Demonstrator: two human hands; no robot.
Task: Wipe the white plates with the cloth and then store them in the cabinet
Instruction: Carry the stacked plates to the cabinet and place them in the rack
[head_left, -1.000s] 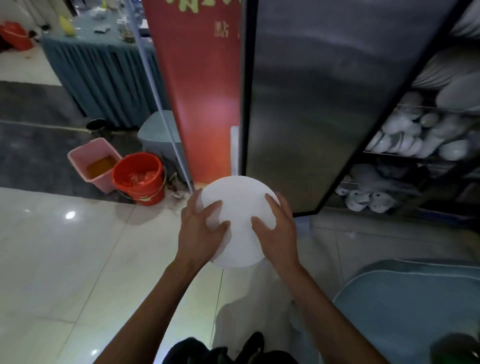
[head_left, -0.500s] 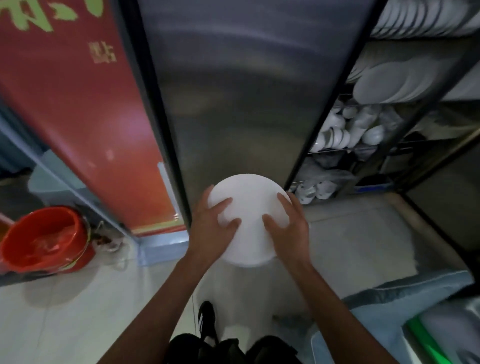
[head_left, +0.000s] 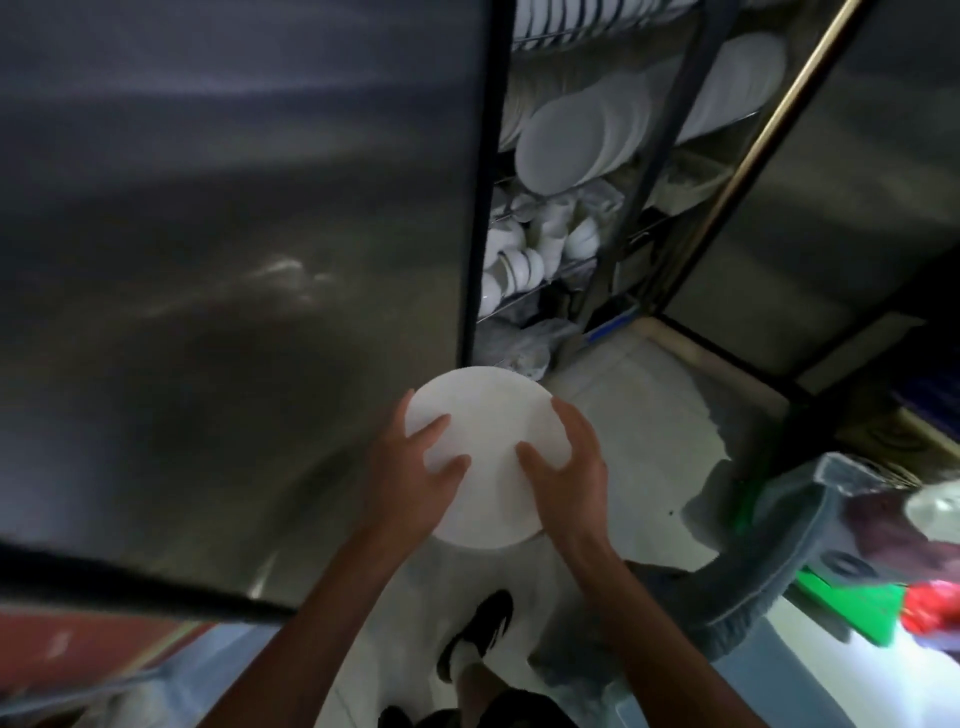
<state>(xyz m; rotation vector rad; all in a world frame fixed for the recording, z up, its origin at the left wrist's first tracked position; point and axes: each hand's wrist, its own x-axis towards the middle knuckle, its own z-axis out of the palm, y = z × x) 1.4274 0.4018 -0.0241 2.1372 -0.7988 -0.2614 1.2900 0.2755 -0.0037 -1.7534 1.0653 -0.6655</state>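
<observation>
Plate (head_left: 485, 457) sat gripped between both hands, left hand (head_left: 410, 475) and right hand (head_left: 569, 475) clasping opposite rims, thumbs on top. Best kept level and steered beyond the fingers toward the stacked plates (head_left: 566, 140) in the cabinet (head_left: 691, 93). The steel door (head_left: 234, 260) stood close on the left; bowls (head_left: 530, 244) sat below the stack; the grey tub (head_left: 779, 571) crowded the right forearm

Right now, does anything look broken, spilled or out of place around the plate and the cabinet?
Nothing stands out. Both hands, left and right, hold the white plate, which looks whole. The cabinet holds standing plates and piled bowls; blur hides fine detail.
</observation>
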